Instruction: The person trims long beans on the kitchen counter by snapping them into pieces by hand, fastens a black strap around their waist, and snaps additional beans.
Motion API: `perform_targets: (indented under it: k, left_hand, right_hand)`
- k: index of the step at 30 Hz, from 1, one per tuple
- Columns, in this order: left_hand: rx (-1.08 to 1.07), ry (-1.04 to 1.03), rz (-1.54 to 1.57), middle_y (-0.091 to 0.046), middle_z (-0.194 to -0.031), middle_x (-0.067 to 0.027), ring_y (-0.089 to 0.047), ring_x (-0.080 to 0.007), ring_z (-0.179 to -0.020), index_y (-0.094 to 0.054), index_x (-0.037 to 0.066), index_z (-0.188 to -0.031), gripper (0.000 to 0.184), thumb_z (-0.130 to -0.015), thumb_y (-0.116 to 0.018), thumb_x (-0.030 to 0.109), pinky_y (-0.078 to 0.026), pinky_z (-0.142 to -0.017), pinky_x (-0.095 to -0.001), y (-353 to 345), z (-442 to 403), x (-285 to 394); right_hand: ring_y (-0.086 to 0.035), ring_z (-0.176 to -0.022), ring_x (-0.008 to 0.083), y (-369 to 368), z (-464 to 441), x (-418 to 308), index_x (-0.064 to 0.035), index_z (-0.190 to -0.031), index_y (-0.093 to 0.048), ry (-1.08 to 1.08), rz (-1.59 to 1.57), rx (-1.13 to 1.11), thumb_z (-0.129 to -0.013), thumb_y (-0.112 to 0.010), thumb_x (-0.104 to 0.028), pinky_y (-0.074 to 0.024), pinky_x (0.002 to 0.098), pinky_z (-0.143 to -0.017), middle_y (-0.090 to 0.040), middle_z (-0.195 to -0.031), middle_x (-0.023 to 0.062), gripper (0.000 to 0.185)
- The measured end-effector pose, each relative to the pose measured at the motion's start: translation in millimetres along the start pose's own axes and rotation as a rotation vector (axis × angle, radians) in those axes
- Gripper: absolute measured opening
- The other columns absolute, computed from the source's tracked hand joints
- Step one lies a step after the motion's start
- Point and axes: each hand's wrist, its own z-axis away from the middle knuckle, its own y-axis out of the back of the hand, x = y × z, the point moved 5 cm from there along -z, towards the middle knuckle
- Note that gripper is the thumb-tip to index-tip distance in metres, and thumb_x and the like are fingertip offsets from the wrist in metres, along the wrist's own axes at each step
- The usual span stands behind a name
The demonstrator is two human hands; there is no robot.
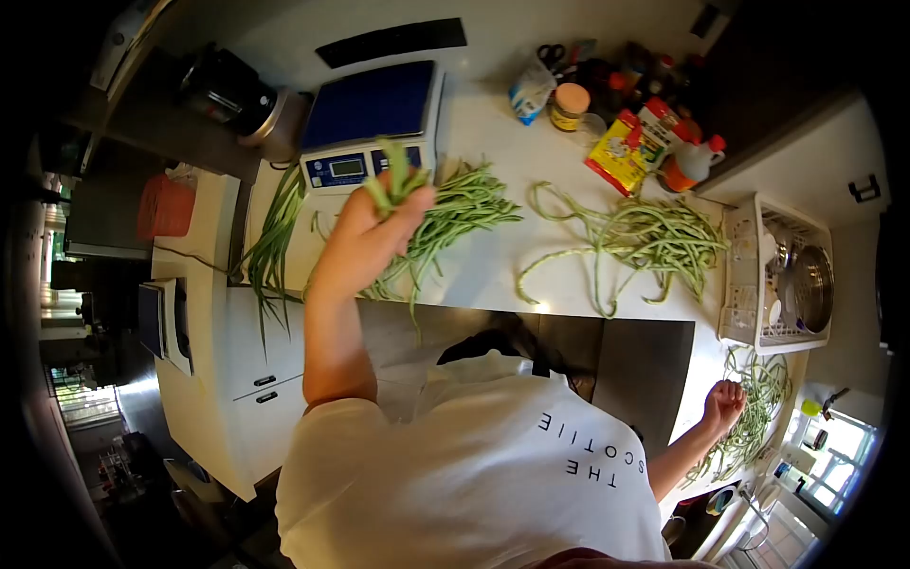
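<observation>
My left hand [384,228] is closed around a small bunch of green stalks, perhaps long beans, held up by the front edge of a blue and white scale [370,109]. Just right of this hand lies a pile of long green beans [464,204] on the white counter. A second bean pile [664,237] is spread further right. At the far right my right hand [725,403] is curled into a fist, beside a third heap of beans [758,408]; whatever its fingers may hold is hidden.
Long green leaves [277,237] hang over the counter's left edge. Behind stand a jar [570,106], a yellow packet [618,154] and bottles [690,163]. A white dish rack [744,275] with metal bowls sits at the right corner. A black appliance [227,95] is back left.
</observation>
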Motion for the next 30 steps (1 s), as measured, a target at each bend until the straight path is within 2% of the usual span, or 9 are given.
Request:
perform_targets:
  k: [2, 3, 5, 7, 9, 12, 19, 25, 30]
  left_hand:
    - [0.105, -0.199, -0.381, -0.07, -0.084, -0.0087, -0.066, -0.0223, -0.077, -0.062, 0.005, -0.111, 0.03, -0.098, -0.059, 0.031, -0.049, -0.064, -0.033, -38.8, -18.7, -11.5]
    - [0.194, -0.155, -0.674, -0.069, -0.085, -0.0105, -0.066, -0.0241, -0.078, -0.061, 0.003, -0.108, 0.03, -0.097, -0.06, 0.031, -0.05, -0.065, -0.0346, 54.0, -46.6, -11.8]
    - [0.253, -0.013, -0.883, -0.067, -0.089, -0.0153, -0.066, -0.0305, -0.079, -0.06, 0.0, -0.107, 0.033, -0.093, -0.064, 0.03, -0.052, -0.07, -0.0404, 25.5, -81.3, -75.4]
    - [0.36, -0.057, -1.057, -0.06, -0.118, -0.0154, -0.057, -0.0304, -0.111, -0.051, 0.001, -0.128, 0.053, -0.089, -0.067, 0.032, -0.049, -0.085, -0.0417, 2.7, -113.3, -147.4]
    - [0.448, -0.169, -1.17, -0.051, -0.132, -0.015, -0.046, -0.0305, -0.126, -0.046, 0.003, -0.136, 0.066, -0.086, -0.07, 0.038, -0.041, -0.099, -0.0466, 2.8, -128.2, -186.4]
    - [0.449, -0.171, -1.106, -0.049, -0.136, -0.0166, -0.043, -0.032, -0.129, -0.041, 0.004, -0.141, 0.082, -0.079, -0.075, 0.045, -0.03, -0.108, -0.0528, -2.3, -128.4, -203.5]
    - [0.232, -0.283, -1.014, -0.042, -0.143, -0.0182, -0.04, -0.0339, -0.133, -0.031, 0.005, -0.147, 0.115, -0.061, -0.083, 0.06, -0.028, -0.111, -0.0547, 31.9, -110.1, -172.4]
    - [0.056, -0.09, -1.34, -0.039, -0.147, -0.0153, -0.044, -0.0355, -0.13, -0.024, 0.015, -0.153, 0.113, -0.064, -0.086, 0.045, -0.037, -0.105, -0.0529, 18.9, -97.8, -212.2]
    - [0.341, -0.316, -1.426, -0.042, -0.143, -0.0138, -0.05, -0.0324, -0.119, -0.032, 0.017, -0.15, 0.099, -0.065, -0.083, 0.02, -0.041, -0.095, -0.0477, 10.5, -89.1, -228.9]
  right_hand:
    - [-0.03, -0.058, 0.0133, -48.4, 3.1, -14.5, -0.012, -0.068, -0.039, -0.022, 0.099, -0.079, -0.093, -0.053, -0.013, -0.0305, 0.0299, -0.059, -0.036, -0.065, -0.0016, 0.029]
    - [-0.03, -0.058, 0.0133, -2.6, -1.5, 145.2, -0.012, -0.068, -0.039, -0.089, -0.053, -0.058, -0.093, -0.053, -0.013, -0.0305, 0.0299, -0.059, -0.036, -0.065, -0.0016, 0.029]
    - [-0.031, -0.059, 0.0137, -46.8, 15.2, 135.0, -0.0121, -0.068, -0.039, -0.105, 0.059, -0.023, -0.096, -0.051, -0.016, -0.0302, 0.0299, -0.059, -0.036, -0.065, -0.0019, 0.031]
    - [-0.032, -0.06, 0.0137, -63.6, 20.2, 126.5, -0.0122, -0.069, -0.04, -0.079, 0.155, -0.06, -0.099, -0.05, -0.02, -0.0302, 0.0299, -0.059, -0.036, -0.065, -0.0024, 0.033]
    - [-0.032, -0.06, 0.0133, -61.7, 24.0, 138.6, -0.0125, -0.069, -0.04, -0.121, 0.188, -0.087, -0.099, -0.051, -0.022, -0.0301, 0.0297, -0.059, -0.036, -0.065, -0.003, 0.033]
    - [-0.032, -0.06, 0.0133, -60.7, 36.2, 134.6, -0.0135, -0.068, -0.04, -0.083, 0.208, -0.002, -0.1, -0.05, -0.022, -0.0309, 0.0296, -0.059, -0.037, -0.065, -0.0028, 0.034]
    - [-0.033, -0.061, 0.0136, -61.1, 45.1, 147.5, -0.0135, -0.068, -0.04, -0.115, 0.225, -0.039, -0.099, -0.05, -0.019, -0.0313, 0.03, -0.059, -0.039, -0.066, -0.0021, 0.032]
    - [-0.036, -0.062, 0.0151, -49.2, 42.0, 150.3, -0.0134, -0.068, -0.04, -0.163, 0.224, -0.055, -0.098, -0.052, -0.02, -0.0331, 0.0309, -0.061, -0.041, -0.068, -0.0013, 0.033]
    - [-0.034, -0.063, 0.0146, -45.9, 36.4, 162.7, -0.0131, -0.068, -0.039, -0.221, 0.239, -0.111, -0.098, -0.051, -0.02, -0.0326, 0.0304, -0.061, -0.041, -0.069, -0.0009, 0.033]
